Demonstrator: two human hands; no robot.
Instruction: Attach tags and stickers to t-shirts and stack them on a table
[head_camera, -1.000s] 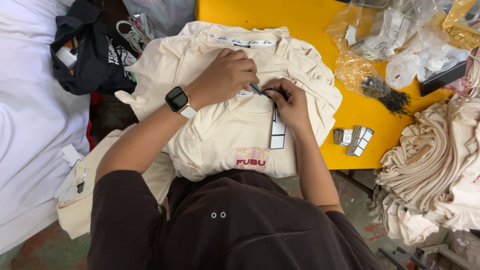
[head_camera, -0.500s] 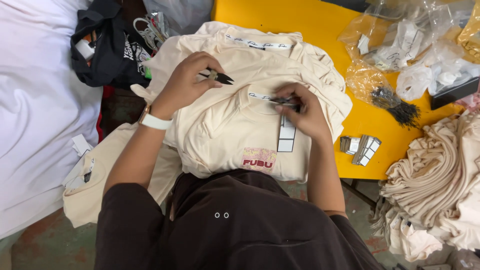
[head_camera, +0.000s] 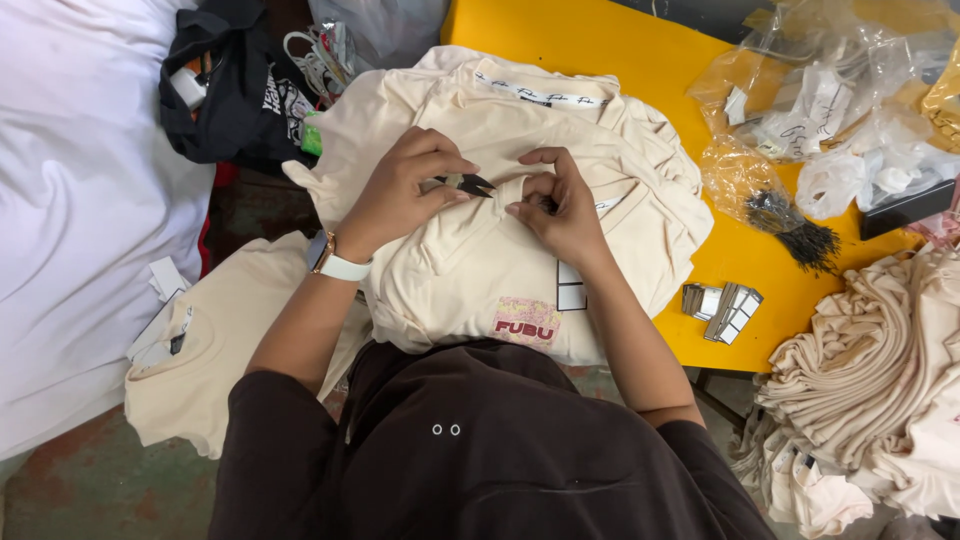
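Both hands meet on top of a cream garment (head_camera: 470, 270) that lies folded on a stack of the same at the edge of the yellow table (head_camera: 640, 60). From my feed, the left hand (head_camera: 400, 195) is closed around a small pair of dark snips (head_camera: 468, 184), the tips poking out toward the other hand. The right hand (head_camera: 560, 205) pinches a fold of the cream cloth between thumb and fingers, right beside the snip tips; I cannot tell whether the blades touch the cloth. A white watch (head_camera: 335, 262) sits on the left wrist. A white hang tag (head_camera: 570, 288) lies on the garment just below the right hand, and a red printed patch (head_camera: 527, 322) shows near the hem. On the table to the right I see small stacks of card tags (head_camera: 722, 305), a bundle of black fasteners (head_camera: 795, 232) and clear plastic bags (head_camera: 830, 100). More cream garments (head_camera: 860, 370) are piled at far right.
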